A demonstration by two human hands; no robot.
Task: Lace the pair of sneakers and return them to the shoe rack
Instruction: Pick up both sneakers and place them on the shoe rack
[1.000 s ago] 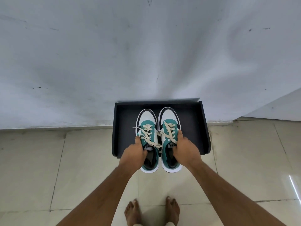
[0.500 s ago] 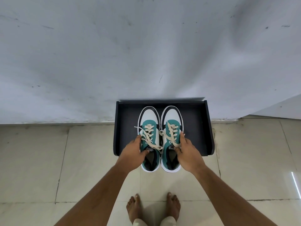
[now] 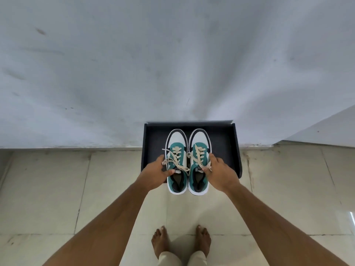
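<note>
Two teal-and-white sneakers with cream laces sit side by side, toes toward the wall, over the black shoe rack (image 3: 226, 143). The left sneaker (image 3: 176, 148) is gripped at its outer side by my left hand (image 3: 154, 174), thumb near the tongue. On the right sneaker (image 3: 199, 146), my right hand (image 3: 221, 172) holds the outer side, its thumb across the tongue label. Both heels stick out past the rack's front edge. Whether the soles rest on the rack I cannot tell.
The rack stands against a pale grey wall (image 3: 172, 64) on a beige tiled floor (image 3: 57, 189). My bare feet (image 3: 180, 240) are on the tiles below the sneakers. A second wall face (image 3: 326, 129) angles in at the right.
Both hands have carried the sneakers farther in over the rack toward the wall; less of the heels overhangs the front edge than a second ago.
</note>
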